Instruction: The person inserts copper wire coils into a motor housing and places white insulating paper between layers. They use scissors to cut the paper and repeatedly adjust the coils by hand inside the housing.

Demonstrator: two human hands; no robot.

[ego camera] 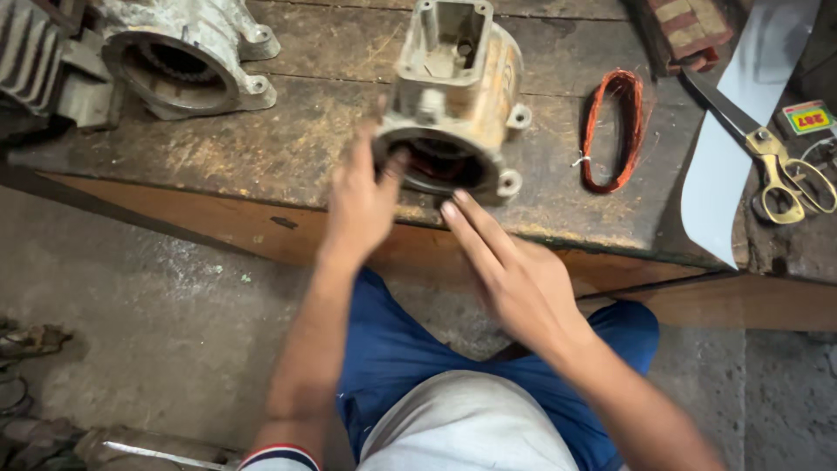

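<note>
A worn metal motor housing [458, 83] lies on its side on a dirty wooden bench [288, 148], its round open end facing me. My left hand [359, 202] reaches up to that opening, with fingers touching the rim at its left. My right hand [506, 270] hovers just below the housing with fingers straight and apart, holding nothing; its fingertips are close to the lower rim. Dark windings show inside the opening.
A coil of copper wire [612, 131] lies right of the housing. Brass-handled scissors [767, 153] rest on a white sheet [719, 179] at far right. Another motor casing [187, 57] sits at the back left. Metal parts [35, 344] lie on the concrete floor below.
</note>
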